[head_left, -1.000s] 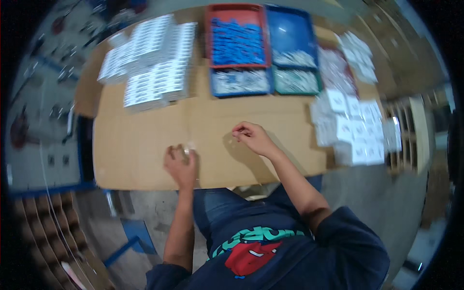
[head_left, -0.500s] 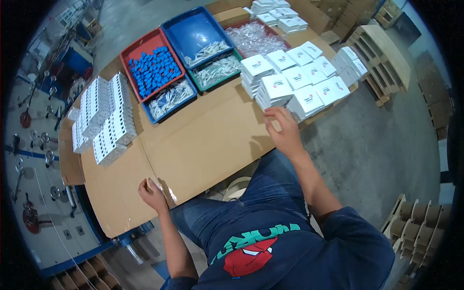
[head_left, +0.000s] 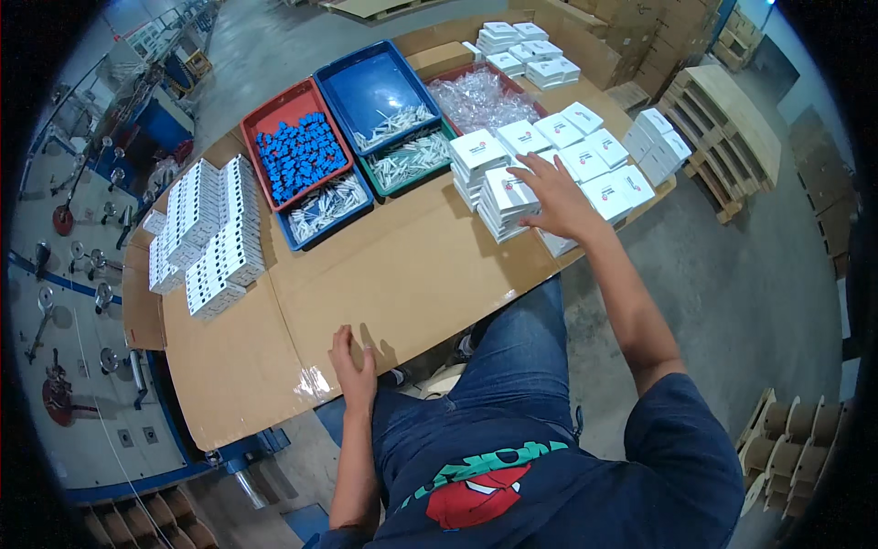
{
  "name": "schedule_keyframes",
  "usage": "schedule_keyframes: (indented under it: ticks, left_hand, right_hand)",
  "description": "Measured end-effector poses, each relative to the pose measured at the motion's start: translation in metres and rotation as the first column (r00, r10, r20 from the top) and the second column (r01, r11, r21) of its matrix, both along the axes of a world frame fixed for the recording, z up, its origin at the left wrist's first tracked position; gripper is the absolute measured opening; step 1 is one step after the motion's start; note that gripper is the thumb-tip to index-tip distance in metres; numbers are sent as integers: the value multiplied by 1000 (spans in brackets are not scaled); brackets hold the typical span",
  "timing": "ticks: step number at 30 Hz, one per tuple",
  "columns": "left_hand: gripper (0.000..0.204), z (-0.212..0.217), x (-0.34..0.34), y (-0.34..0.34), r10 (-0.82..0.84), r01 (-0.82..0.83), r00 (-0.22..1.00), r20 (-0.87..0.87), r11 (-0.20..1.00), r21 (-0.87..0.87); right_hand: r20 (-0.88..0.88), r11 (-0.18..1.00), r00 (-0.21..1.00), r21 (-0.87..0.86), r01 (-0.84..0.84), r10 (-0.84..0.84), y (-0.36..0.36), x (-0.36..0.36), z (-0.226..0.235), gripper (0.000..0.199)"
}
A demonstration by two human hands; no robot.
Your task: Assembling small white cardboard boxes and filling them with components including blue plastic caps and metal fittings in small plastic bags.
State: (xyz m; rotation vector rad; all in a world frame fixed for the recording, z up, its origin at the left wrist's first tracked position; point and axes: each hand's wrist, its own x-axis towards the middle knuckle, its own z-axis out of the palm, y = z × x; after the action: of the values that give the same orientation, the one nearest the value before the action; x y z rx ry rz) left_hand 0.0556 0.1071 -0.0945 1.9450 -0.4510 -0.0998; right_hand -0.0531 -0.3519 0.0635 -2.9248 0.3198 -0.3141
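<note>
My right hand (head_left: 560, 196) is spread over the front stack of flat white boxes (head_left: 506, 188), thumb at its near side and fingers reaching across the top. Whether it touches the boxes I cannot tell. Several more stacks of white boxes (head_left: 599, 156) stand behind and to the right of it. My left hand (head_left: 354, 370) hovers at the near edge of the cardboard-covered table (head_left: 384, 279), fingers apart and nothing in them.
Punched white blocks (head_left: 197, 215) are stacked at the left. Across the back sit a red tray (head_left: 247, 137) of blue parts, blue (head_left: 375, 78) and green trays (head_left: 448, 137) of white plugs, and clear plastic bags (head_left: 485, 99). Wooden pallets (head_left: 732, 119) stand right.
My right hand has moved forward onto the front box stack and its fingers have spread. My left hand has shifted right along the near edge, its fingers opening.
</note>
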Motion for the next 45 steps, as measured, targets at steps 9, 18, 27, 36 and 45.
schedule_keyframes:
  ticks: [9,18,27,36,45]
  left_hand:
    - [60,6,-10,-7,-157,48,973,169,855,517]
    - [67,11,-10,-13,-126,35,981,146,860,509]
    - [52,59,-14,-86,-289,137,844,-451,930,-341]
    - [73,150,-13,-120,-607,-110,318,-729,740,-664]
    - [57,121,-23,-95,-435,-200,644,-629,698,-688]
  right_hand:
    - [-94,983,990,159,-86,102,-21,26,5,55]
    - [13,950,994,293,-108,109,-6,22,31,66]
    - [202,790,941,512,-337,270,70,9,60,90]
    - [200,657,857,567,-497,475,156,20,39,89]
    - [299,463,851,736,-493,431,202,36,8,90]
